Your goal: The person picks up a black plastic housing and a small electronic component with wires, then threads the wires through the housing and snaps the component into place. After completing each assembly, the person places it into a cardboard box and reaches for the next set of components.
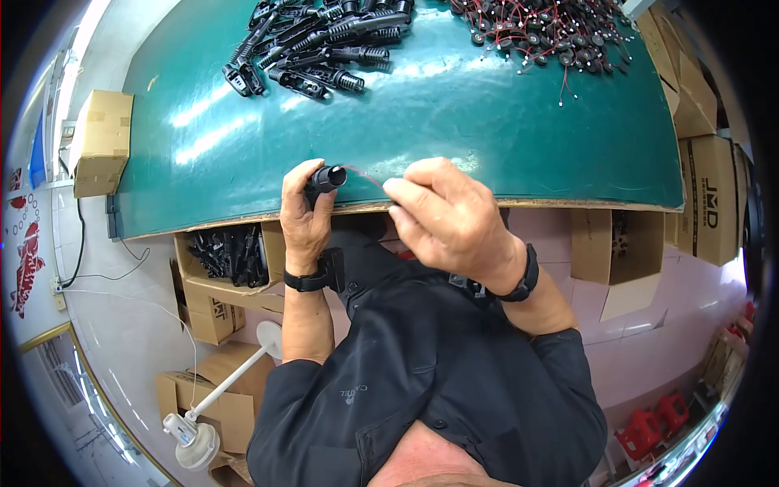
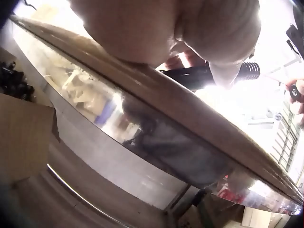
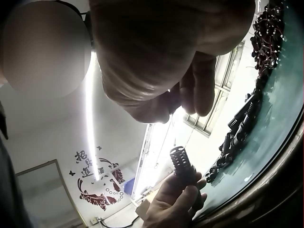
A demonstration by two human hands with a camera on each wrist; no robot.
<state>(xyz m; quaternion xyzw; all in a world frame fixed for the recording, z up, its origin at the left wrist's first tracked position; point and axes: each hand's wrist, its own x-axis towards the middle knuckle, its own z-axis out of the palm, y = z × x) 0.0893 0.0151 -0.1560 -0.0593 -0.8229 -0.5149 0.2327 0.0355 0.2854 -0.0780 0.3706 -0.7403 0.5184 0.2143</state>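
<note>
My left hand (image 1: 304, 213) grips a black ribbed plastic tube part (image 1: 326, 178) just above the near edge of the green table (image 1: 454, 122). The same black part (image 2: 204, 76) shows under the palm in the left wrist view, and its ribbed end (image 3: 180, 161) sticks up from the fingers in the right wrist view. A thin red wire (image 1: 367, 177) runs from the part's open end to my right hand (image 1: 442, 219), which pinches it between curled fingers close to the right of the part.
A heap of black tube parts (image 1: 320, 45) lies at the table's far left and a pile of small components with red wires (image 1: 544, 28) at the far right. A cardboard box of black parts (image 1: 227, 256) sits under the table edge; more boxes (image 1: 706, 195) stand at the right.
</note>
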